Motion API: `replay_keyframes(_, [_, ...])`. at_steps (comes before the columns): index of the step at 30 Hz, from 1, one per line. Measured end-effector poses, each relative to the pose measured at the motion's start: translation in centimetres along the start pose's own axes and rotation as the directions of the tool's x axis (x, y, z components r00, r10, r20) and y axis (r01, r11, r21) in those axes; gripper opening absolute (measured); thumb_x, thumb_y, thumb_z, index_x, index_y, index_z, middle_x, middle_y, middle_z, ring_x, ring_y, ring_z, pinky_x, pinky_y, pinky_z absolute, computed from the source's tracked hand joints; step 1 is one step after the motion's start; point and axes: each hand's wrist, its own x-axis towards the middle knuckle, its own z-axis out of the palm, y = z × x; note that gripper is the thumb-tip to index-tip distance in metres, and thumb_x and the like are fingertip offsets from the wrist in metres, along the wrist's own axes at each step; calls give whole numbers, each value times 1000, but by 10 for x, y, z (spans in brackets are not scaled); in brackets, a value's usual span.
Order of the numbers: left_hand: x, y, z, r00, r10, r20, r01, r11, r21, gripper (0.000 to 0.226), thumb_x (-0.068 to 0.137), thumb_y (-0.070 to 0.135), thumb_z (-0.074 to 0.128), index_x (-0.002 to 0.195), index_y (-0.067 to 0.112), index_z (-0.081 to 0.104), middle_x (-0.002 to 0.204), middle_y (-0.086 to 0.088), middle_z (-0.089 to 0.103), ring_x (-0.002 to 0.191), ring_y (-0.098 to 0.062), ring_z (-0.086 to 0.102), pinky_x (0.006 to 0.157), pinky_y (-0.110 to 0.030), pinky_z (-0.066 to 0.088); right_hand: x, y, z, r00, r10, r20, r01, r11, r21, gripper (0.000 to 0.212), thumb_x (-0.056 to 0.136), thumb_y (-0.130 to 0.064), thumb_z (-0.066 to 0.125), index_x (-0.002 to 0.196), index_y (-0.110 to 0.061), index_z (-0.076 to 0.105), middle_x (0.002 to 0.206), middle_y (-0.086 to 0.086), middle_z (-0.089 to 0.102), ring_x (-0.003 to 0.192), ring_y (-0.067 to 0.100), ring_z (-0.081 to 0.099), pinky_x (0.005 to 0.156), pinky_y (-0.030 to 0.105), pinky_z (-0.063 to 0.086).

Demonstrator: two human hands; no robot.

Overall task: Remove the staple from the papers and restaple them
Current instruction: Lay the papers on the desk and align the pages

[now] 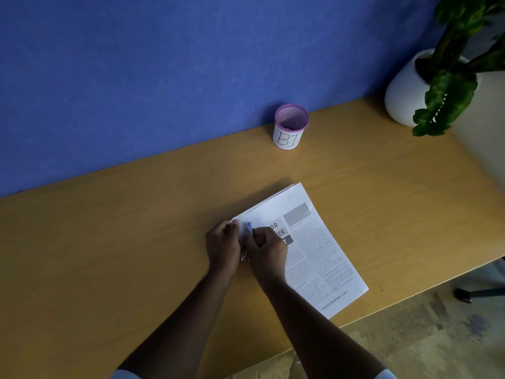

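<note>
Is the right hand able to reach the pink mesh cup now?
Probably yes: only bare desk lies between the right hand and the pink mesh cup, though its fingers seem to pinch a small blue tool.

White papers (314, 242) under the fingers (259, 234) carry grey and black print with dark grey heading blocks. A pale blue small tool (248, 227) sits between the fingers. Tan wood-grain desk (136, 242) surrounds them. Beyond the fingers: pink mesh cup (291, 119) with a black-lettered white label, mottled blue wall (136, 77), white pot (404, 88), green leaves (448, 97).
</note>
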Motion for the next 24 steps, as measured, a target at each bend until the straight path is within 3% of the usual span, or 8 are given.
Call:
replay_keyframes(3, [-1, 0, 2, 999, -41, 0, 41, 997, -67, 47, 101, 10, 66, 61, 8, 43, 58, -10, 41, 62, -19, 38, 57, -36, 35, -1, 1, 0, 999, -14, -34, 14, 1000, 12, 41, 95, -39, 80, 66, -13, 67, 53, -5, 66, 47, 2, 60, 42, 14, 41])
replay_keyframes(5, [-2, 0, 3, 998, -58, 6, 58, 993, -104, 44, 101, 9, 66, 59, 6, 53, 50, -2, 53, 49, -14, 44, 49, -26, 39, -2, 1, 1, 1000, -14, -21, 14, 1000, 7, 39, 93, -37, 82, 63, -20, 64, 51, -12, 63, 47, -2, 62, 41, 11, 41])
replay_keyframes(8, [-4, 0, 3, 999, -30, 13, 31, 993, -114, 48, 102, 7, 66, 56, 16, 62, 47, 9, 60, 44, -5, 47, 47, -21, 41, -2, 2, 1, 1000, -13, 0, 13, 1000, 7, 36, 92, -37, 82, 65, -21, 65, 52, -12, 63, 48, -4, 62, 42, 10, 42])
replay_keyframes(11, [-6, -2, 1, 1000, 25, 4, -24, 997, -67, 47, 104, 7, 67, 59, 17, 61, 47, 13, 57, 49, -4, 44, 53, -26, 39, 0, 2, 2, 1000, 6, 18, -7, 1000, 21, 35, 92, -37, 82, 66, -19, 66, 50, -12, 64, 47, -4, 61, 43, 12, 42])
replay_keyframes(16, [-10, -6, 1, 999, 54, -8, -54, 997, -55, 47, 105, 6, 65, 60, 16, 59, 50, 17, 60, 50, 6, 46, 50, -20, 41, 1, 2, 6, 1000, 19, 19, -19, 1000, -4, 41, 95, -44, 77, 70, -13, 66, 55, -3, 69, 48, 0, 59, 44, 17, 39])
replay_keyframes(18, [-10, -7, 1, 998, 63, -10, -63, 997, -39, 43, 105, 8, 66, 62, 11, 62, 51, 12, 63, 52, 6, 47, 53, -22, 42, 0, 3, 7, 1000, 22, 13, -22, 1000, -17, 41, 95, -46, 76, 71, -15, 66, 55, -6, 68, 50, -1, 60, 44, 16, 38])
replay_keyframes(22, [-9, -7, 2, 997, 75, -34, -77, 996, -55, 36, 99, 23, 64, 70, 2, 69, 69, -20, 75, 61, -11, 56, 62, -33, 49, 1, 3, 8, 1000, 26, 15, -25, 999, -45, 40, 97, -47, 75, 73, -15, 68, 52, -14, 63, 54, -5, 61, 44, 13, 37])
replay_keyframes(24, [-9, -9, 3, 996, 79, -44, -81, 996, -45, 37, 97, 28, 63, 70, 3, 69, 71, -19, 76, 63, -13, 59, 64, -35, 52, 1, 4, 8, 1000, 21, 11, -20, 999, -39, 41, 97, -46, 75, 73, -14, 67, 50, -16, 63, 53, -5, 61, 44, 14, 37])
